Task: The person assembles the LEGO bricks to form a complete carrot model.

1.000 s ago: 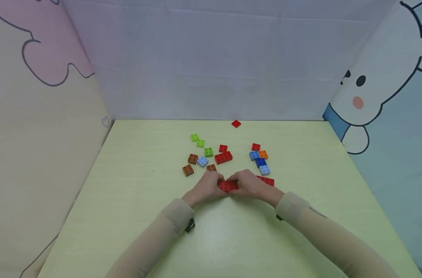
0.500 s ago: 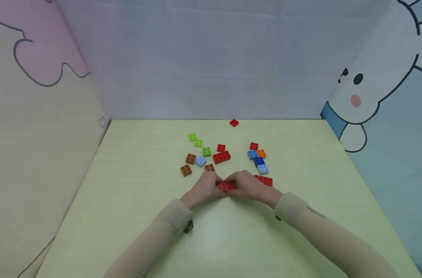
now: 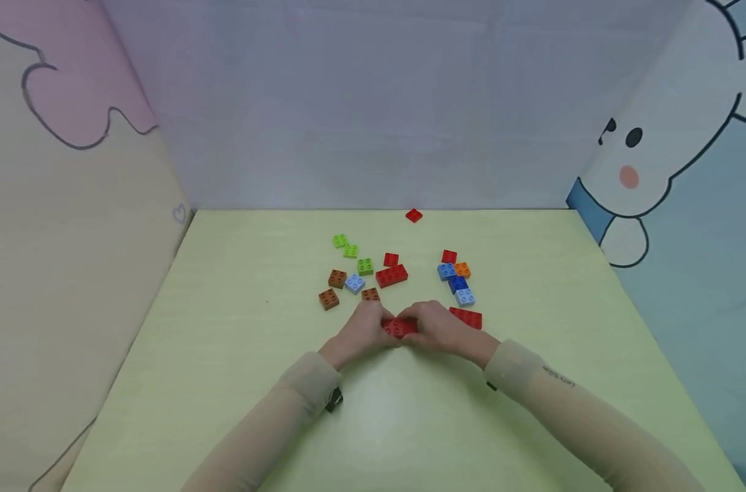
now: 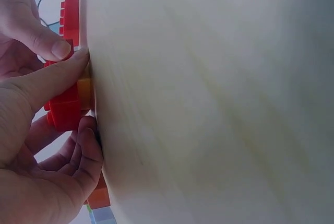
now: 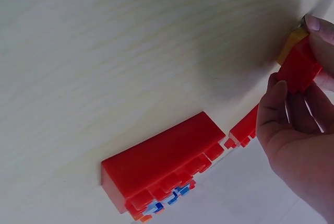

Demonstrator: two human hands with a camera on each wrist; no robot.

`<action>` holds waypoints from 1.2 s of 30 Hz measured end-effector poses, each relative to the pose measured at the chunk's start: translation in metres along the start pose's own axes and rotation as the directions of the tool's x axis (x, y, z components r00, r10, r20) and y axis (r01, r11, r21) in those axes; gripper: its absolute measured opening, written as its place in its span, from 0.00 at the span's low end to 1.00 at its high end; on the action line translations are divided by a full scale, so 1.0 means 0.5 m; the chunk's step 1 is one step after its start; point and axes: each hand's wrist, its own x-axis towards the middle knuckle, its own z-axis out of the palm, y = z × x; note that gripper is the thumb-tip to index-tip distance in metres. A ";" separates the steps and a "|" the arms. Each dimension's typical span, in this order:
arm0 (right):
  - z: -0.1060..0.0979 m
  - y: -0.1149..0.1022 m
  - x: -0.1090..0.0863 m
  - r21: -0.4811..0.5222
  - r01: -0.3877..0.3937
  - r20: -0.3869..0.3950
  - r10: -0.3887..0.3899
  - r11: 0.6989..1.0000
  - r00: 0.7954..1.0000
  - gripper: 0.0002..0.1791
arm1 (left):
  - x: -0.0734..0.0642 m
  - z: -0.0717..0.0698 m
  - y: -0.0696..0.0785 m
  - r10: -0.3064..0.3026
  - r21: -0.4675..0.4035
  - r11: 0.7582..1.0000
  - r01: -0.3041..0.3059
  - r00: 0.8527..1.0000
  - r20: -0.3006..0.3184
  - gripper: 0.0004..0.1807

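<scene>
Both hands meet at a long red toy building brick (image 3: 399,327) low over the table in the head view. My left hand (image 3: 363,333) pinches its left end, with the thumb laid along the near side. At the other end my right hand (image 3: 436,326) grips it between thumb and fingers. Under the red brick, a yellow-orange brick (image 4: 84,93) shows in the left wrist view, close over the tabletop; fingers hide part of both. Just beyond the right hand lies another long red brick (image 5: 164,153), studs up in the head view.
Past the hands are brown bricks (image 3: 328,298), a light blue brick (image 3: 355,283), green bricks (image 3: 365,266) and a long red brick (image 3: 391,276). A cluster of blue bricks (image 3: 458,284) with an orange brick (image 3: 462,270) lies right. One small red brick (image 3: 414,215) sits by the back wall.
The head view has shifted slightly. Both hands keep their hold on the red brick in nearly the same place, and the loose bricks have not moved on the table.
</scene>
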 end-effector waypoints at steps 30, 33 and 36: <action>-0.058 0.085 -0.086 -0.175 -0.117 -0.180 0.085 0.978 0.980 0.28 | -0.005 -0.001 0.001 -0.004 0.062 0.998 0.004 1.000 -0.002 0.27; -0.063 0.096 -0.092 -0.169 -0.145 -0.156 0.119 0.975 0.981 0.29 | -0.007 -0.001 0.002 -0.006 0.058 0.998 0.006 1.000 -0.002 0.27; -0.067 0.103 -0.095 -0.174 -0.160 -0.145 0.136 0.972 0.980 0.28 | -0.007 -0.002 0.003 -0.001 0.045 0.999 0.001 1.000 -0.006 0.24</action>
